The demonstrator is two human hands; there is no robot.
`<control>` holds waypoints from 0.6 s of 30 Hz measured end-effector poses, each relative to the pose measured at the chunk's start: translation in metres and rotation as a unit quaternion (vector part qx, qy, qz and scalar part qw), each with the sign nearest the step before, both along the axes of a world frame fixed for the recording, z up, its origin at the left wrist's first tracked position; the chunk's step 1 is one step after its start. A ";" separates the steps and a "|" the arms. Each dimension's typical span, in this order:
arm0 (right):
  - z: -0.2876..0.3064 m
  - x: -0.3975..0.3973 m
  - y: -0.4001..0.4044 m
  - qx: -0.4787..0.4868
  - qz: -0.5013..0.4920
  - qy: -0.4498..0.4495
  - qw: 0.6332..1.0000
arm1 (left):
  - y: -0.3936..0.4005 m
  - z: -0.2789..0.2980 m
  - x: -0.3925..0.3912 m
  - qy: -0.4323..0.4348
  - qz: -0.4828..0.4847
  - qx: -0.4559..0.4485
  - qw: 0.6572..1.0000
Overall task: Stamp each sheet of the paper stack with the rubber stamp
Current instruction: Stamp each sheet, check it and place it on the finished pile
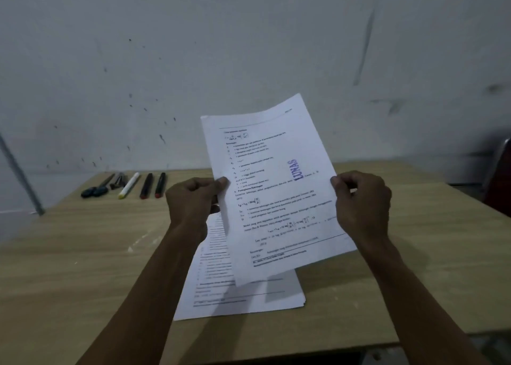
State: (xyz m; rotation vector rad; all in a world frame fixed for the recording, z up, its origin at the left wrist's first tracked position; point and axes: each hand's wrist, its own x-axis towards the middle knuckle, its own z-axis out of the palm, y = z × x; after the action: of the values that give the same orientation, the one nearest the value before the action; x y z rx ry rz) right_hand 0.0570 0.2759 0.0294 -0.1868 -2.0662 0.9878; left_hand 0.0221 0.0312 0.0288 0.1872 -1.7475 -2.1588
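A printed sheet is lifted above the wooden table, tilted, with a blue "LUNAS" stamp mark on its right half. My left hand pinches its left edge and my right hand pinches its right edge. Below it, the paper stack lies flat on the table, partly hidden by the lifted sheet and my left forearm. No rubber stamp shows in this view.
Along the table's far left edge lie scissors, a small clip, a white marker and two black pens with red ends. A grey wall stands behind. A metal pole is at far left.
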 end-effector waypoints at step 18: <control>0.003 -0.041 0.183 0.072 -0.223 -0.241 0.942 | 0.216 0.021 -0.058 0.029 -0.144 -0.273 0.951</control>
State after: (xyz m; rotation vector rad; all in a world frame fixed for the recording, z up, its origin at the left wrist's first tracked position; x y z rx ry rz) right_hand 0.0160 0.4590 0.0328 -0.8515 -2.3677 0.5380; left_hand -0.0361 0.2475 0.0500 -0.2869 -2.3718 -1.7319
